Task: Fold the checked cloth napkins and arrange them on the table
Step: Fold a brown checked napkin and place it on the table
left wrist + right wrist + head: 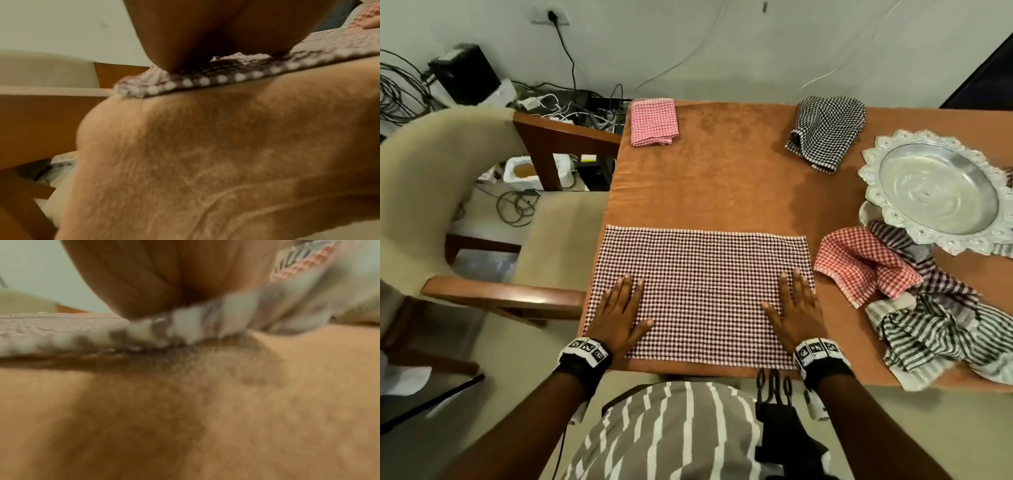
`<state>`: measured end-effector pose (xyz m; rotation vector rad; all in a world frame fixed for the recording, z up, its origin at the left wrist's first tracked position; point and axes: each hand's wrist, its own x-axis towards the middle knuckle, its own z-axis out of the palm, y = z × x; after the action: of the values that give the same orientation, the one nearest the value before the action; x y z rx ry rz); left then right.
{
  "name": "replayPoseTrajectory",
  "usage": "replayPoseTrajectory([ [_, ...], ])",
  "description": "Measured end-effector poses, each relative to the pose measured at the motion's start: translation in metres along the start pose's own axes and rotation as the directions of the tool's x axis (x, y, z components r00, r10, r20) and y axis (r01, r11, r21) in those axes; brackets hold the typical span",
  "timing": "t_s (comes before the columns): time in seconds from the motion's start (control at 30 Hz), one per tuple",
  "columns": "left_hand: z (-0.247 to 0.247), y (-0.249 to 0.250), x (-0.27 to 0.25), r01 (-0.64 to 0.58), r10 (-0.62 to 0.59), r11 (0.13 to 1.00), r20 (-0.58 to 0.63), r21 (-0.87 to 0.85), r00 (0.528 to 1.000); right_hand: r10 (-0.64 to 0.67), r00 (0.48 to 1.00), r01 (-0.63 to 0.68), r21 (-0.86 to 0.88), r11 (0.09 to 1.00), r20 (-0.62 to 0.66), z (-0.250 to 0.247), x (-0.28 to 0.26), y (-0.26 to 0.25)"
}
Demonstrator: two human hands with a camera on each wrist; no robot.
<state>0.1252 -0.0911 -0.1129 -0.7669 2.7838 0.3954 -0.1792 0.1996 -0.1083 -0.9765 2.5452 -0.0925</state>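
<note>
A dark red-and-white checked napkin (702, 291) lies flat as a wide rectangle at the table's near edge. My left hand (621, 308) presses flat on its left part and my right hand (792, 308) presses flat on its right part, fingers straight. In the left wrist view the napkin's hem (205, 80) shows under my palm (185, 32). The right wrist view is blurred, with the napkin's edge (61, 331) under my palm (144, 272). A folded pink checked napkin (653, 121) sits at the far left. A black checked napkin (825, 132) lies crumpled at the back. A red checked napkin (863, 262) lies crumpled on the right.
The table wears an orange-brown cloth (722, 178). A silver ornate plate (938, 192) sits at the right edge, with striped cloths (941, 329) heaped in front of it. A cream armchair (448, 192) stands close on the left. Cables and a power strip (544, 102) lie on the floor behind.
</note>
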Motion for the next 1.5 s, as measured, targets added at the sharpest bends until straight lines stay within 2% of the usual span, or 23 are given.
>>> replayPoseTrajectory([
  [0.07, 0.002, 0.008, -0.010, -0.081, 0.081, 0.996, -0.006, 0.029, 0.997, -0.068, 0.998, 0.068, -0.003, 0.998, -0.010, -0.001, -0.010, -0.008],
  [0.13, 0.009, 0.020, -0.019, -0.181, 0.177, 0.981, 0.054, 0.069, 0.983, -0.245, 0.969, 0.245, -0.008, 0.970, 0.030, 0.004, -0.027, -0.023],
  [0.17, 0.013, 0.026, -0.023, -0.205, 0.200, 0.975, 0.070, 0.080, 0.977, -0.327, 0.942, 0.330, -0.026, 0.944, 0.072, 0.010, -0.036, -0.029],
  [0.23, 0.016, 0.032, -0.025, -0.192, 0.188, 0.979, 0.066, 0.074, 0.980, -0.388, 0.914, 0.397, -0.060, 0.916, 0.122, 0.021, -0.048, -0.032],
  [0.3, 0.015, 0.033, -0.026, -0.198, 0.196, 0.980, 0.054, 0.033, 0.979, -0.382, 0.918, 0.390, -0.061, 0.919, 0.107, 0.025, -0.053, -0.024],
  [0.47, 0.011, 0.027, -0.034, -0.349, 0.348, 0.937, 0.052, 0.017, 0.936, -0.419, 0.900, 0.428, -0.056, 0.902, 0.120, 0.026, -0.063, 0.005],
  [0.63, 0.012, 0.031, -0.038, -0.319, 0.318, 0.947, 0.033, 0.020, 0.947, -0.411, 0.907, 0.417, -0.060, 0.907, 0.091, 0.027, -0.073, 0.017],
  [0.77, 0.009, 0.044, -0.045, -0.324, 0.323, 0.945, -0.025, -0.056, 0.946, -0.398, 0.915, 0.401, -0.048, 0.915, 0.067, 0.027, -0.075, 0.015],
  [0.9, 0.003, 0.055, -0.041, -0.223, 0.231, 0.969, 0.065, -0.110, 0.971, -0.389, 0.920, 0.390, -0.015, 0.921, 0.041, 0.027, -0.075, 0.012],
  [1.0, -0.005, 0.060, -0.041, -0.195, 0.200, 0.980, 0.172, -0.046, 0.964, -0.349, 0.935, 0.351, -0.020, 0.936, 0.060, 0.027, -0.079, 0.004],
  [1.1, -0.013, 0.065, -0.038, -0.187, 0.187, 0.982, 0.217, -0.020, 0.958, -0.264, 0.964, 0.264, 0.008, 0.965, 0.045, 0.026, -0.080, -0.009],
  [1.17, -0.018, 0.070, -0.037, -0.190, 0.175, 0.981, 0.256, 0.031, 0.951, -0.211, 0.977, 0.209, 0.084, 0.974, 0.013, 0.026, -0.084, -0.023],
  [1.23, -0.021, 0.077, -0.037, -0.175, 0.147, 0.982, 0.295, 0.071, 0.944, -0.210, 0.976, 0.215, 0.204, 0.955, -0.050, 0.026, -0.089, -0.041],
  [1.3, -0.026, 0.084, -0.033, -0.119, 0.098, 0.991, 0.288, 0.057, 0.953, -0.300, 0.952, 0.305, 0.263, 0.915, -0.059, 0.026, -0.090, -0.058],
  [1.4, -0.041, 0.086, -0.029, -0.061, 0.065, 0.998, 0.159, -0.028, 0.985, -0.435, 0.900, 0.426, 0.182, 0.886, 0.009, 0.025, -0.086, -0.090],
  [1.47, -0.045, 0.082, -0.027, -0.106, 0.108, 0.994, 0.124, -0.017, 0.986, -0.424, 0.905, 0.417, 0.135, 0.899, 0.026, 0.027, -0.084, -0.102],
  [1.5, -0.049, 0.074, -0.023, -0.146, 0.141, 0.989, 0.129, 0.029, 0.982, -0.392, 0.920, 0.391, 0.137, 0.910, -0.025, 0.028, -0.082, -0.109],
])
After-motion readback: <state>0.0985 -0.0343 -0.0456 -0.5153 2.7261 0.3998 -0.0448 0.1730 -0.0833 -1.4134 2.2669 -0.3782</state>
